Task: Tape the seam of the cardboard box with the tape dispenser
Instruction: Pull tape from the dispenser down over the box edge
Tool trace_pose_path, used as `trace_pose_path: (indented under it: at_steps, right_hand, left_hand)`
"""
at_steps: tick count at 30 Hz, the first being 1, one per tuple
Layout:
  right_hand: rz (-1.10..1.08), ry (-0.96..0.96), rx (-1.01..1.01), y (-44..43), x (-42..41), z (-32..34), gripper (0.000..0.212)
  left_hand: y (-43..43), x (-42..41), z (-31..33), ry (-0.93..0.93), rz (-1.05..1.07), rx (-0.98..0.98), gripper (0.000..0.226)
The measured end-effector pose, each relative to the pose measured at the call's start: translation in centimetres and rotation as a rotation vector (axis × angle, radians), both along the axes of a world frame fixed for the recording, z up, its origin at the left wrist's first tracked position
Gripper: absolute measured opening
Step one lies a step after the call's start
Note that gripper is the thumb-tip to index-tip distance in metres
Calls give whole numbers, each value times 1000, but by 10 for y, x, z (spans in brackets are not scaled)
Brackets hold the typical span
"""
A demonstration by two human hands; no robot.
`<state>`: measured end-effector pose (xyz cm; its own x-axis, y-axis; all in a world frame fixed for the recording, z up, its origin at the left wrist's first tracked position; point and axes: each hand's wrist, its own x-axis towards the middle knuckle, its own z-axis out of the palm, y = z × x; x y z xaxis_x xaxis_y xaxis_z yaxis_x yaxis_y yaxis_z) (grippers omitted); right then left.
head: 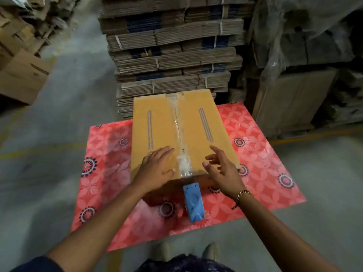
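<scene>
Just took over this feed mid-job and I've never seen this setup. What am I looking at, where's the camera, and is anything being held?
There is no robot: a person works bare-handed, filmed by one wide-angle camera on their head, looking down. A box sits on a red flowered mat on the floor. Clear tape already runs along its top seam. The left hand lies flat on the box; the right hand is spread open just above it. Neither holds anything. The blue dispenser hangs or rests at the box's near edge.
</scene>
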<state>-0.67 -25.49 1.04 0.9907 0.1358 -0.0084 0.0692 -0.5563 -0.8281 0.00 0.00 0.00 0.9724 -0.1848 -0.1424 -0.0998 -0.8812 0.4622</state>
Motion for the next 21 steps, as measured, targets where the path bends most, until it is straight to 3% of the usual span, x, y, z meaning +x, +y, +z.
trace_pose_path:
  at_steps: [6, 11, 17, 21]
  right_hand:
    - [-97, 122, -61, 30, -40, -30, 69]
    - [-179, 140, -186, 53, -79, -58, 81]
    - [-252, 199, -203, 72, -87, -78, 107]
    - [-253, 234, -290, 77, -80, -84, 113]
  left_hand:
    - [22, 11, -24, 26, -298, 157, 102]
    - [21, 15, -45, -13, -501, 270, 104]
    - [26, 16, -67, -305, -617, 405, 105]
    - [20, 20, -63, -354, -620, 390, 109]
